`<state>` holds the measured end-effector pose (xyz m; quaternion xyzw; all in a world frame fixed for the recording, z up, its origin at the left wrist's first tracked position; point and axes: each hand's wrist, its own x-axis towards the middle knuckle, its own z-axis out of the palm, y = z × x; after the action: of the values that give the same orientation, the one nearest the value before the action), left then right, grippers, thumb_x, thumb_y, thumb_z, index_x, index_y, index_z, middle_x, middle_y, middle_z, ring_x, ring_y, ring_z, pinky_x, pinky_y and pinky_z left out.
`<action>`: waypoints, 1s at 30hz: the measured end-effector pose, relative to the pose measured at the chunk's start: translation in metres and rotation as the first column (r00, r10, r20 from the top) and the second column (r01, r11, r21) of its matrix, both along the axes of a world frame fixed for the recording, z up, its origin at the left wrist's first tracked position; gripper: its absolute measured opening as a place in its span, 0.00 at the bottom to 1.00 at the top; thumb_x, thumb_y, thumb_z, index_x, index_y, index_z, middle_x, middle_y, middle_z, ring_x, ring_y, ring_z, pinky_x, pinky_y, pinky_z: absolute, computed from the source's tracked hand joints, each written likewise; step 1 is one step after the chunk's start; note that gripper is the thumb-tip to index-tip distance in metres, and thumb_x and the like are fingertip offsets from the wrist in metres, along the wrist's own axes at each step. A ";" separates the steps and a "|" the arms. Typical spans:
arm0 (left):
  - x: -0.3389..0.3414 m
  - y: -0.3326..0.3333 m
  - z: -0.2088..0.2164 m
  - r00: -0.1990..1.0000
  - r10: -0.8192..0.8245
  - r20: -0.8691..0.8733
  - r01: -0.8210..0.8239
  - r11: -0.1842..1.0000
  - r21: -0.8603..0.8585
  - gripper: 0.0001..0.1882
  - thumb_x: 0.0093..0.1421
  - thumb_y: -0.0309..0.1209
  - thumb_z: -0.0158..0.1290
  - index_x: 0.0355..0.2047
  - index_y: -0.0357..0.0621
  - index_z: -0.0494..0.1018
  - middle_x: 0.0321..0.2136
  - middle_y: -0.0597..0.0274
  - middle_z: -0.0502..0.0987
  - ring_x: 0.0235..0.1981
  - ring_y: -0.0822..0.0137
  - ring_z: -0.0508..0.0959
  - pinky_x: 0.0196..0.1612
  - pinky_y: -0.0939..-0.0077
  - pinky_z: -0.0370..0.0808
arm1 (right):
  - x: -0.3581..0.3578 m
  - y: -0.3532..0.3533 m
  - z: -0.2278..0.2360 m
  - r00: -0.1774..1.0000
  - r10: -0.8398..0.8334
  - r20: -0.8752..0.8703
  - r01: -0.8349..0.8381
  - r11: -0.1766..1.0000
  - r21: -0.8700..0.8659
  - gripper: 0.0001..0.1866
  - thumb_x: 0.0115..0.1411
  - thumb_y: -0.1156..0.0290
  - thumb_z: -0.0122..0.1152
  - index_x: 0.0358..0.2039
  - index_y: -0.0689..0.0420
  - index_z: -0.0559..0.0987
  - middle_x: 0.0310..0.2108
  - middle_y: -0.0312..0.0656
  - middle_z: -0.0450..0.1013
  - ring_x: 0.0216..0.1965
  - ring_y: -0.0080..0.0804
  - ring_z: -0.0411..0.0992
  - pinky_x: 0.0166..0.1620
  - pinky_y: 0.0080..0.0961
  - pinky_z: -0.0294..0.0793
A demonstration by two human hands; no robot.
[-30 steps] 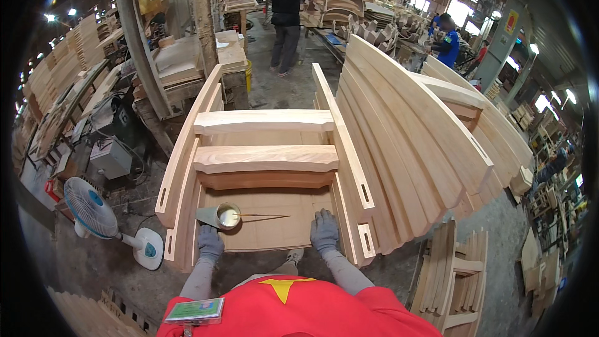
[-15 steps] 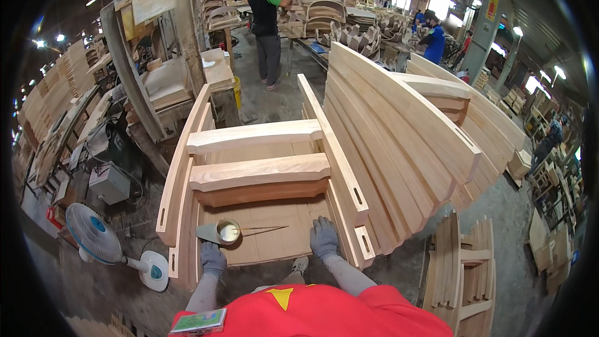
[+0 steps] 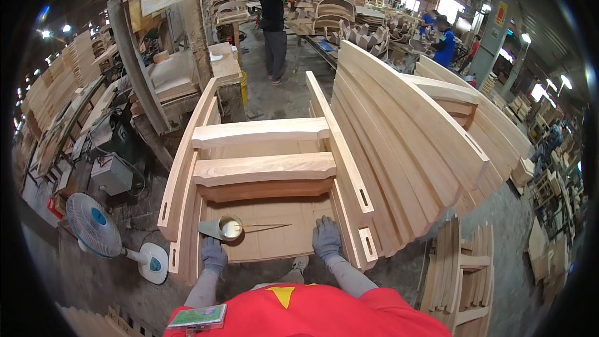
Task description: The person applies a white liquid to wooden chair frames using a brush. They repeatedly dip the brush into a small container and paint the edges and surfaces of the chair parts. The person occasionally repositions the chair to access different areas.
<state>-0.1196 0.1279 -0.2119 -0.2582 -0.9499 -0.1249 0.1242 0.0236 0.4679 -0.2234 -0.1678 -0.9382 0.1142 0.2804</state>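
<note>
In the head view, the left hand [image 3: 214,254] was at the front edge of the brown surface [image 3: 268,246], just beside the cup [image 3: 211,229]; I cannot tell whether its fingers gripped this edge. The right hand [image 3: 326,238] rested near the other front corner, its fingers extended, with nothing visible in it. The cup was on the left part of the surface, with white liquid [image 3: 231,230] inside and a thin stick [image 3: 269,226] reaching from it to the right. Behind it, two crossbars [image 3: 265,168] lay between the side rails [image 3: 178,203]. The step in hand seemed to be bracing or placing the hands; using the stick would call for a careful pinch, without tipping the cup.
</note>
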 end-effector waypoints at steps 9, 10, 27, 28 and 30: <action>0.000 -0.004 -0.002 0.998 0.019 0.067 -0.020 1.000 0.022 0.14 0.48 0.28 0.47 0.36 0.35 0.70 0.40 0.45 0.69 0.44 0.44 0.68 0.53 0.52 0.63 | -0.002 -0.002 0.004 0.998 -0.004 0.066 0.006 0.999 -0.036 0.17 0.55 0.67 0.50 0.43 0.63 0.72 0.47 0.56 0.67 0.51 0.53 0.63 0.56 0.44 0.59; -0.001 -0.003 -0.002 0.998 0.015 0.066 -0.016 1.000 0.019 0.14 0.48 0.29 0.47 0.35 0.35 0.70 0.40 0.44 0.69 0.44 0.44 0.68 0.53 0.52 0.63 | -0.002 -0.001 0.004 0.998 -0.004 0.064 0.006 0.999 -0.034 0.17 0.55 0.67 0.49 0.43 0.63 0.72 0.47 0.56 0.67 0.51 0.52 0.63 0.56 0.44 0.58; -0.002 -0.001 -0.010 1.000 0.018 -0.020 -0.018 0.999 0.030 0.13 0.49 0.28 0.47 0.35 0.36 0.70 0.39 0.44 0.68 0.46 0.43 0.67 0.54 0.52 0.62 | -0.002 0.000 0.004 0.998 -0.012 0.063 0.012 1.000 -0.007 0.16 0.54 0.69 0.49 0.42 0.63 0.72 0.47 0.55 0.67 0.49 0.51 0.64 0.55 0.43 0.60; -0.001 -0.003 -0.010 1.000 0.020 -0.001 -0.020 0.999 0.033 0.13 0.48 0.29 0.47 0.35 0.36 0.70 0.39 0.44 0.68 0.46 0.43 0.67 0.54 0.52 0.62 | -0.002 -0.001 0.006 0.997 -0.003 0.078 0.005 1.000 -0.022 0.16 0.54 0.69 0.49 0.42 0.63 0.72 0.47 0.55 0.67 0.49 0.51 0.64 0.55 0.43 0.60; 0.000 -0.005 -0.010 0.999 0.025 0.037 -0.027 0.999 0.038 0.14 0.48 0.29 0.48 0.35 0.36 0.70 0.39 0.44 0.68 0.46 0.43 0.67 0.53 0.52 0.62 | -0.003 -0.002 0.008 0.994 0.014 0.109 -0.008 0.999 -0.053 0.16 0.55 0.69 0.49 0.42 0.63 0.72 0.47 0.55 0.67 0.49 0.51 0.64 0.55 0.43 0.60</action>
<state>-0.1197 0.1231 -0.2216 -0.2411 -0.9527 -0.1464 0.1136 0.0208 0.4657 -0.2151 -0.1758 -0.9497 0.1312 0.2233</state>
